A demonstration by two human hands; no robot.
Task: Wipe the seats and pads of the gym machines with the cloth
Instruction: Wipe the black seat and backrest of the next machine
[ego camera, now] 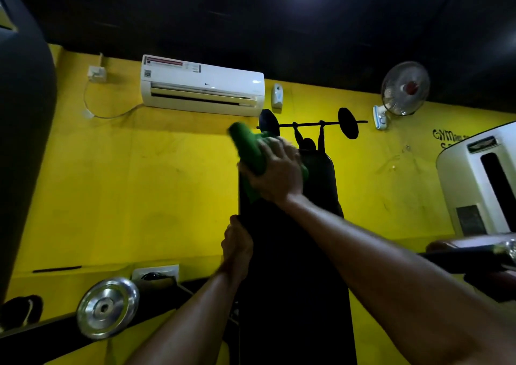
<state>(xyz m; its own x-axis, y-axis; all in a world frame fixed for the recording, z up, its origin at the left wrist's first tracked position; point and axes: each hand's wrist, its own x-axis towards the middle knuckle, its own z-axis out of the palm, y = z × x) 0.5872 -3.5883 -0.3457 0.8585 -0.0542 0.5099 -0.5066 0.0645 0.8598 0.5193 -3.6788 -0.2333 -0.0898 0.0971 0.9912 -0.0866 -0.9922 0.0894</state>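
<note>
- While pressing the green cloth [247,152] against the upper left part of the black pad [293,253], reaches up with the right grip [275,173], arm stretched in from the lower right.
- Curls the fingers and thumb of that grip round the cloth, which is bunched and blurred, with one end sticking up past the pad's top left corner and over the wall behind.
- Clamps the left grip [237,246] on the pad's left edge, well below the cloth, fingers curled round the edge and out of sight behind it.
- Keeps both forearms bare, the left one rising from the bottom middle, just beside the pad.
- Faces a yellow wall [139,183] under a black ceiling [251,15], with the pad standing upright and narrow in front of it.
- Looks up at a white air conditioner [202,85] high on the wall, a small white dispenser [277,95] just beside its right end, and a wall fan [405,88] farther right.
- Partly covers, with the cloth and right grip, a black painted lifter with barbell [310,126] on the wall just above the pad's top.
- Has a silver weight plate [107,307] at lower left, well apart from the pad, and a white machine cover [480,180] at the right edge.
</note>
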